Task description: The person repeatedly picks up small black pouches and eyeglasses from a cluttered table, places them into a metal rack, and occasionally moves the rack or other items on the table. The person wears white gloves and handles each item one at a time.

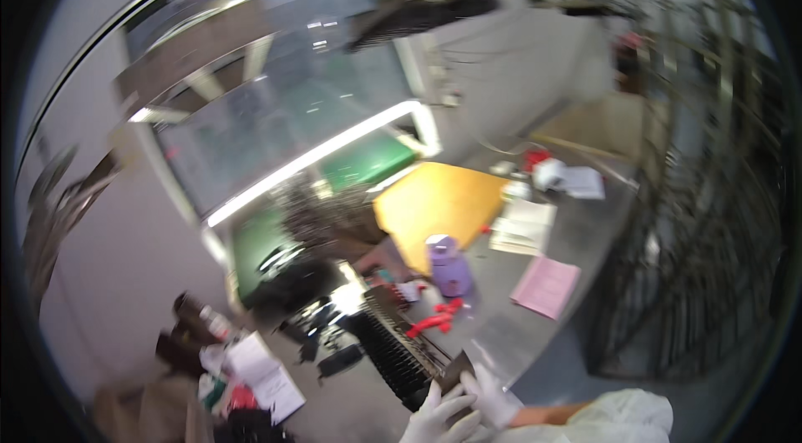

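Both hands wear white gloves and are close together at the lower edge, right of the middle. My left hand has its fingers curled beside a small dark flat piece. My right hand grips the edge of that piece from the right, its forearm coming in under a white sleeve. Just beyond the fingers lies a long dark rack with a row of narrow slots. Motion blur hides the exact finger contact. Red clamp-like pieces and a purple bottle stand near the rack.
A steel table carries a pink sheet, white papers and a yellow-orange board. Dark equipment sits left of the rack. An open notebook lies lower left. Tall metal racks line the right side.
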### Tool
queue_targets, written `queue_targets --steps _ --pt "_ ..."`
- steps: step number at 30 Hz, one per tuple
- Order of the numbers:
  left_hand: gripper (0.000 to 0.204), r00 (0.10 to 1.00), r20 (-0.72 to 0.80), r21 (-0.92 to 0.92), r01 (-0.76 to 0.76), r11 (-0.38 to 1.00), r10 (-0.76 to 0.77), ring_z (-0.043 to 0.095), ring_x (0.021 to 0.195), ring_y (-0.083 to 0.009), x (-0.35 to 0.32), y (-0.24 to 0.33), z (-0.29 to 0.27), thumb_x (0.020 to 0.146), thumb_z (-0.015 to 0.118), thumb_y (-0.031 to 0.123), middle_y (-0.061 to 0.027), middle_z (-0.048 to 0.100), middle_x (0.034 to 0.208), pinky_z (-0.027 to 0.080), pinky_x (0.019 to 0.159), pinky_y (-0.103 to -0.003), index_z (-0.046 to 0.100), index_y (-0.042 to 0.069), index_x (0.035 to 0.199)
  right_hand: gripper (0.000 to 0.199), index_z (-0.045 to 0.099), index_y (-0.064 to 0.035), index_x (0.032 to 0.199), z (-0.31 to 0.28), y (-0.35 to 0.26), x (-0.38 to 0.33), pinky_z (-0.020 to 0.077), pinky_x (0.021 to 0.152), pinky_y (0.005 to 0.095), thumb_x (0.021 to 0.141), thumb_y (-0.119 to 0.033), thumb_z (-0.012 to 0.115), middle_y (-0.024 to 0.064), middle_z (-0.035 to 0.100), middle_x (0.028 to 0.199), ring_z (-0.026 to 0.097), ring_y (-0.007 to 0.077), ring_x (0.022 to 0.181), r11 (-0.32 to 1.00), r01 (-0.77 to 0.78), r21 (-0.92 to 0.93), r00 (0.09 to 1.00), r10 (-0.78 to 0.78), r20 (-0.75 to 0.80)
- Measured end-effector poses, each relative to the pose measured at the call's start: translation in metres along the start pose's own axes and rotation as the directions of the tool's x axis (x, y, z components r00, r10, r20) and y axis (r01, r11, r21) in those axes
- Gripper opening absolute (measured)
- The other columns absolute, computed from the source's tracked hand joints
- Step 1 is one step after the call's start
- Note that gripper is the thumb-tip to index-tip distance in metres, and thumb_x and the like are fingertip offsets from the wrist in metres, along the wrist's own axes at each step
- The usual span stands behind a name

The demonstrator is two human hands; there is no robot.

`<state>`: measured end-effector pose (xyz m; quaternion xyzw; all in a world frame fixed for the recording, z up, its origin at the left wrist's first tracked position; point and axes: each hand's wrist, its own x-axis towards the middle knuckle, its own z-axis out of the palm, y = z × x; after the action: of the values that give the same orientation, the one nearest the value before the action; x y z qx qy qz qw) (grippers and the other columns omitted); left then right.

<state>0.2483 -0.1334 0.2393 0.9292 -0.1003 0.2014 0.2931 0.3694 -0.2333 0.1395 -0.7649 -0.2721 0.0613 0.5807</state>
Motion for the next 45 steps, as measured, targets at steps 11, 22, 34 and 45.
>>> queue_targets --steps 11,22,34,45 --pt "0.079 0.611 -0.097 0.995 0.074 0.065 0.786 0.05 0.13 -0.0452 0.149 -0.01 -0.246 0.071 0.083 0.011 -0.0239 0.048 0.145 0.047 0.104 -0.05 0.046 0.004 0.141 0.017 0.062 -0.0116 0.054 -0.228 -0.016 0.101 0.0433 0.046 0.0353 0.064 -0.019 0.073 0.0067 0.056 0.052 0.057 0.027 0.047 0.676 0.584 -0.45 0.717 -0.689 -0.106" --pt "0.051 0.705 -0.431 0.86 0.51 0.02 0.564 0.068 0.067 -0.0252 0.277 0.052 -0.349 0.065 0.081 0.056 -0.0088 0.068 0.077 0.055 0.06 -0.037 0.07 0.01 0.084 0.015 0.054 -0.0129 0.067 -0.298 0.026 0.09 0.039 0.048 0.0344 0.073 -0.002 0.061 0.0037 0.052 0.06 0.051 0.0205 0.05 0.731 0.345 -0.589 0.522 -0.671 -0.527" --pt "0.057 0.711 -0.59 0.778 0.372 0.507 0.383 0.065 0.064 -0.0276 0.008 0.034 -0.236 0.06 0.09 0.041 -0.0096 0.062 0.076 0.053 0.059 -0.037 0.065 0.004 0.096 0.017 0.06 -0.0086 0.077 -0.274 -0.072 0.138 0.0382 0.056 0.0346 0.086 -0.022 0.055 0.0091 0.057 0.07 0.054 0.0219 0.061 0.752 0.547 -0.367 0.521 -0.649 -0.554" --pt "0.055 0.613 -0.768 0.297 0.597 0.745 -0.185 0.063 0.067 -0.0266 -0.159 0.048 -0.13 0.056 0.093 0.035 -0.0113 0.064 0.079 0.051 0.064 -0.038 0.063 0.002 0.089 0.038 0.072 -0.0072 0.091 -0.158 -0.383 0.251 0.0478 0.066 0.0418 0.094 -0.043 0.06 0.0178 0.068 0.084 0.065 0.0324 0.074 0.297 0.765 -0.572 0.169 -0.949 -0.266"
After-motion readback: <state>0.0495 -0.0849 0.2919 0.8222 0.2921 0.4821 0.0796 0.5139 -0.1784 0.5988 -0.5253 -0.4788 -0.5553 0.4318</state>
